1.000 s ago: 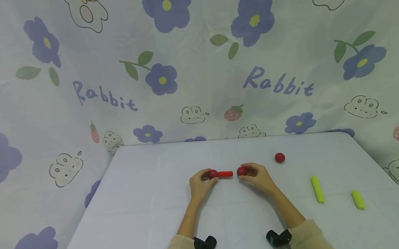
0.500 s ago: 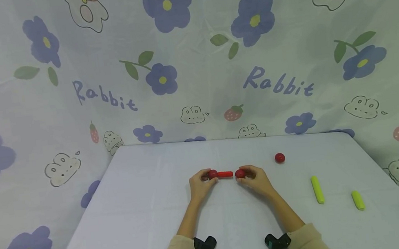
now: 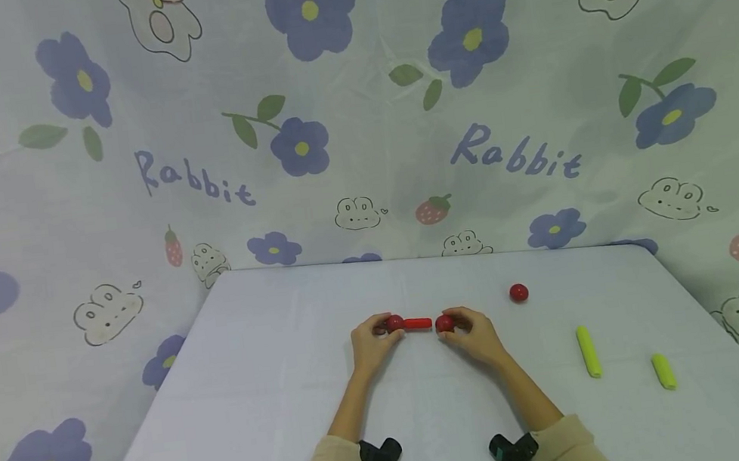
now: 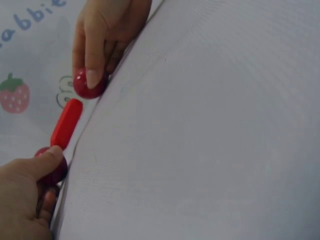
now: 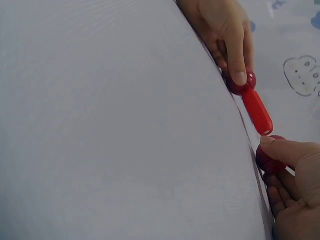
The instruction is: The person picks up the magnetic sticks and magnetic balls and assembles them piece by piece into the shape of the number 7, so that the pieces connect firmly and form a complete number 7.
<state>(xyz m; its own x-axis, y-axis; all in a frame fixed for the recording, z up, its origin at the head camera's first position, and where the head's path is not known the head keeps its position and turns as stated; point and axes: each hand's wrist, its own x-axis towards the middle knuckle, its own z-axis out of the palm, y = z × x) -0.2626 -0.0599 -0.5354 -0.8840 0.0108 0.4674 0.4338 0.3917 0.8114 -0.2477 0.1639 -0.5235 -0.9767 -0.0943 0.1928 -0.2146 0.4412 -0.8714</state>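
Note:
My left hand [image 3: 372, 346] pinches a dark red ball [image 3: 395, 323] between thumb and fingers. From that ball a bright red stick [image 3: 418, 324] points right, its far end free. In my right hand [image 3: 479, 334] a second dark red ball [image 3: 445, 324] is pinched, just off the stick's free end. The right wrist view shows the stick [image 5: 258, 112] with its rounded tip close by the right-hand ball [image 5: 270, 159]. In the left wrist view the thumb lies over the left ball [image 4: 56, 170] where the stick meets it.
Another red ball [image 3: 519, 292] lies farther back on the right of the white table [image 3: 258, 395]. A long yellow-green stick [image 3: 589, 351] and a shorter yellow-green stick [image 3: 663, 371] lie to the right. A patterned curtain [image 3: 356, 110] hangs behind the table's back edge.
My right hand has moved slightly left and nearer to me with its ball, narrowing the gap to the red stick's end. The left hand has stayed in place.

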